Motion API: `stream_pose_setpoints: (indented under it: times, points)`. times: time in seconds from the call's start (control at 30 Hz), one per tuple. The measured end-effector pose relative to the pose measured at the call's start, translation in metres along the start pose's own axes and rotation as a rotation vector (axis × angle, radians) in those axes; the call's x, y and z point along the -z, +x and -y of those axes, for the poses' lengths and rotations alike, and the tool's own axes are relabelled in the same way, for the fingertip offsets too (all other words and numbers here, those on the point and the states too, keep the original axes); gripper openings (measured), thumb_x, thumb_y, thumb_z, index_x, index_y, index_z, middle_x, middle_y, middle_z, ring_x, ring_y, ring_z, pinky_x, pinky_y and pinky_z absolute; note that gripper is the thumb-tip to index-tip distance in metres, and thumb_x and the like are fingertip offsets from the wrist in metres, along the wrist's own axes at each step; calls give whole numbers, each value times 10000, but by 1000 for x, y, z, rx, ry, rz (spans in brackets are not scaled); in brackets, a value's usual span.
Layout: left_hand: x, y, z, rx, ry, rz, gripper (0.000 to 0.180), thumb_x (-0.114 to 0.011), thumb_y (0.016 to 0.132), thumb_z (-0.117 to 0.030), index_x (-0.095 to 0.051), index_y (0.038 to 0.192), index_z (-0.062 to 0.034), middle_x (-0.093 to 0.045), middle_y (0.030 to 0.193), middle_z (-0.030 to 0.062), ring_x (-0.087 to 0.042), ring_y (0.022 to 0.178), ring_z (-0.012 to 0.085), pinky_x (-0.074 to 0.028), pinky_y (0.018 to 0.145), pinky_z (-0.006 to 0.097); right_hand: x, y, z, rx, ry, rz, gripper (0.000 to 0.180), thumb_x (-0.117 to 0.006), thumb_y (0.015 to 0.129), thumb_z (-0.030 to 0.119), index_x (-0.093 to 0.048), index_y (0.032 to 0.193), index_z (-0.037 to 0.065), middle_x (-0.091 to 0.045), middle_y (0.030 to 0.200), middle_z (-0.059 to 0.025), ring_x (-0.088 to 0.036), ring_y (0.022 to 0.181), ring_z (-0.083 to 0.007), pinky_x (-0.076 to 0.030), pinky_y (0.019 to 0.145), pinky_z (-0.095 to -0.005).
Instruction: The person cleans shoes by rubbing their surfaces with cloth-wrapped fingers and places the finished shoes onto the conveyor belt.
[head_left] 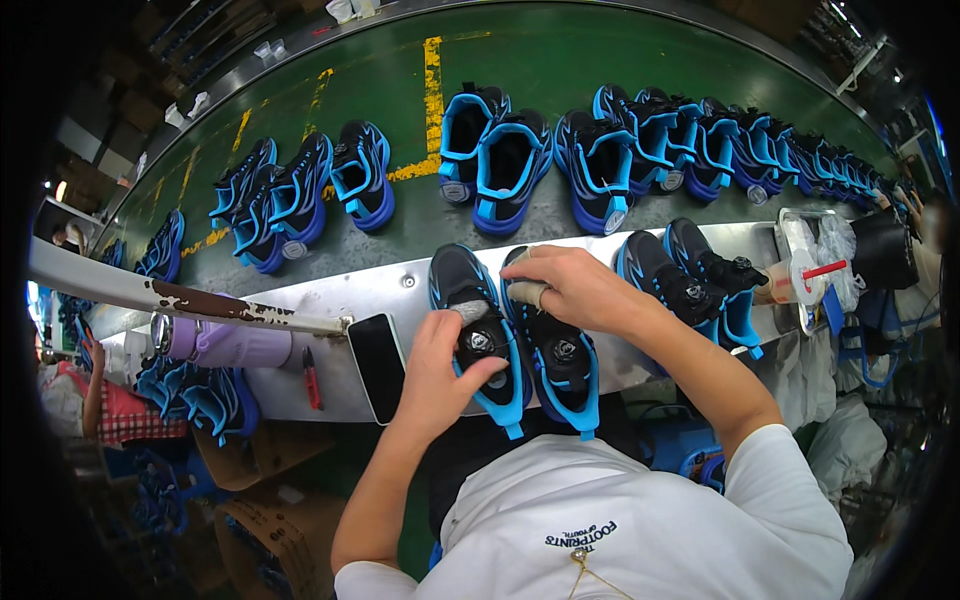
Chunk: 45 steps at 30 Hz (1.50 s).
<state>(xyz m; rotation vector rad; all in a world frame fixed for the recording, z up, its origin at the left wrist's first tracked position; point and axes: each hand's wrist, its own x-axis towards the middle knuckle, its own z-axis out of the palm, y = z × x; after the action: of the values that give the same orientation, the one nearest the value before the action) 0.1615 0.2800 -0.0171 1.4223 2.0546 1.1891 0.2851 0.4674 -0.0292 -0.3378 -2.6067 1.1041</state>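
Note:
Two black sneakers with blue trim stand side by side in front of me on a metal ledge, toes pointing away. My left hand (432, 362) grips the left sneaker (455, 270), thumb and fingers spread around its round lacing dial (483, 342). Something grey covers the fingertip there, perhaps a finger cover. My right hand (575, 288) curls over the front of the right sneaker (570, 375). Beige wraps show on its fingers, and its fingertips are partly hidden. The right sneaker's dial (566, 350) lies uncovered just below that hand.
Another pair of sneakers (668, 275) stands right, beside a cup with a red straw (797, 278) and a plastic tray (790, 225). Left lie a phone (376, 365), a red marker-like tool (312, 380) and a purple bottle (245, 345). Sneakers line the green conveyor (380, 75). A worn metal bar (200, 303) crosses left.

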Motion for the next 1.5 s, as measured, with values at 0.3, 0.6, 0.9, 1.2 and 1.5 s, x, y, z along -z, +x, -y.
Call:
stream_pose_setpoints:
  times: [0.3, 0.6, 0.9, 1.2, 1.5]
  points:
    - [-8, 5, 5, -21, 25, 69, 357, -736, 754, -108, -612, 1076, -16, -502, 823, 24, -460, 718, 146, -406, 666, 261, -2, 1, -11, -9, 21, 37, 248, -637, 872, 151, -673, 1072, 8, -657, 983, -164, -626, 920, -348, -493, 813, -397]
    - [-1, 3, 24, 54, -155, 202, 453, -735, 763, -127, -604, 1182, -15, -562, 985, 75, -485, 808, 173, -415, 760, 260, -4, 0, -15, -16, 112, 65, 217, -643, 862, 154, -698, 1021, 17, -658, 941, -159, -622, 905, -345, -490, 809, -405]
    - [-16, 5, 45, 91, -370, 205, 360, -732, 774, -119, -597, 1086, 1, -576, 968, 82, -512, 837, 192, -422, 767, 281, -3, 3, -8, 61, 123, 26, 217, -660, 861, 128, -695, 1063, 53, -651, 864, -142, -623, 819, -307, -489, 730, -372]
    - [-20, -56, 21, 631, -662, -46, 216, -570, 959, -175, -632, 1063, 4, -644, 985, 111, -590, 716, 139, -458, 579, 204, -1, -2, 4, 51, 168, 347, 407, -725, 809, 180, -665, 1212, 184, -553, 981, -116, -551, 968, -291, -457, 836, -373]
    - [-46, -59, 1, 783, -1165, -56, 313, -480, 1013, -195, -570, 1163, 64, -607, 1187, 166, -636, 826, 173, -523, 622, 254, -27, -10, 11, 105, -89, 78, 296, -759, 734, 221, -700, 987, 79, -582, 844, -94, -597, 872, -275, -484, 736, -373]
